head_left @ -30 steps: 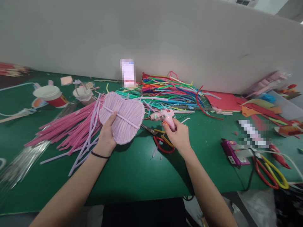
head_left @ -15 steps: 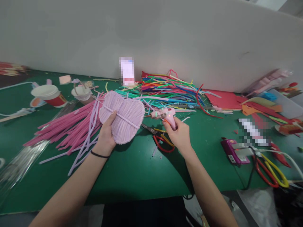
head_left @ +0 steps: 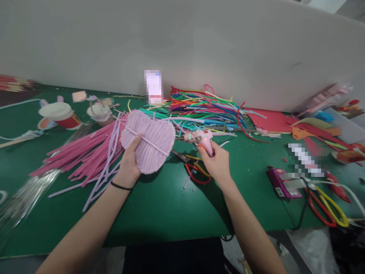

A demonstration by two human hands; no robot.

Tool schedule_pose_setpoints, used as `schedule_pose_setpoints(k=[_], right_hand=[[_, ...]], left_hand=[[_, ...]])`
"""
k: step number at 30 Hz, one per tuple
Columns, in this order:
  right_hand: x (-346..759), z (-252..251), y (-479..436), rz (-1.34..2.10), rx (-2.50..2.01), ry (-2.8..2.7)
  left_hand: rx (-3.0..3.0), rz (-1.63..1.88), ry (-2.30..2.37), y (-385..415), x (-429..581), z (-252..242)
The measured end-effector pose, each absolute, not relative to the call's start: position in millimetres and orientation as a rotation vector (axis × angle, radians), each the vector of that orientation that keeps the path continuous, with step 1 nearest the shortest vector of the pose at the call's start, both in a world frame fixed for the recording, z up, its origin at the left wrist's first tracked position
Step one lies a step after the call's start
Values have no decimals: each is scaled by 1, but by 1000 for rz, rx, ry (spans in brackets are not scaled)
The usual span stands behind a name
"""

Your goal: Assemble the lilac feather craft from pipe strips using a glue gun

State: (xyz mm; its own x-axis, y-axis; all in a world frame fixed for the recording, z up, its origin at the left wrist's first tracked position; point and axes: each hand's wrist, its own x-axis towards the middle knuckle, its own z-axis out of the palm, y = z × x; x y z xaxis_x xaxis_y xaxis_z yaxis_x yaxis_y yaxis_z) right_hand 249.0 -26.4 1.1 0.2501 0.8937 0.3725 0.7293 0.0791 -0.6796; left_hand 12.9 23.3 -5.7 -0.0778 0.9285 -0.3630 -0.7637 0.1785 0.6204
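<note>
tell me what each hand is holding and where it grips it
The left hand holds the lilac heart-shaped piece by its lower left edge, thumb across the front. The right hand holds the pink glue gun by its handle, nozzle pointing toward the heart.

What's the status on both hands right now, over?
Left hand grips lilac heart piece. Right hand holds pink glue gun, nozzle near its edge. Scissors lie below.

Bright, even overhead light, no hard glare. Soft shadows on green table [head_left: 171,205] below left hand [head_left: 129,165] w/ pink heart piece [head_left: 149,142] & right hand [head_left: 218,161]. Tiny red lamp glows on glue gun [head_left: 203,137]. Wide-angle bend: wall [head_left: 199,45] top curves. Left edge smeared, clear bag [head_left: 23,198] blurry; far right soft too. Two pixelated patches [head_left: 154,86]. Centre sharp.
</note>
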Motion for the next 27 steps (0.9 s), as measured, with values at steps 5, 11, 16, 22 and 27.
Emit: schedule_pose_setpoints(k=[5,11,16,22,27], right_hand=[[250,1,-26,237,-1693,-1507],[251,1,-26,228,-1706,-1492],[251,2,-26,222,-1710,-1473],[253,1,-26,211,-1720,-1464],[254,1,-26,215,-1701,-1454]], left_hand=[[219,1421,858,23,14,-5],[211,1413,840,22,15,-6],[221,1382,821,23,14,-11],[247,1380,854,21,16,-9],[259,1375,838,20,17,-6]])
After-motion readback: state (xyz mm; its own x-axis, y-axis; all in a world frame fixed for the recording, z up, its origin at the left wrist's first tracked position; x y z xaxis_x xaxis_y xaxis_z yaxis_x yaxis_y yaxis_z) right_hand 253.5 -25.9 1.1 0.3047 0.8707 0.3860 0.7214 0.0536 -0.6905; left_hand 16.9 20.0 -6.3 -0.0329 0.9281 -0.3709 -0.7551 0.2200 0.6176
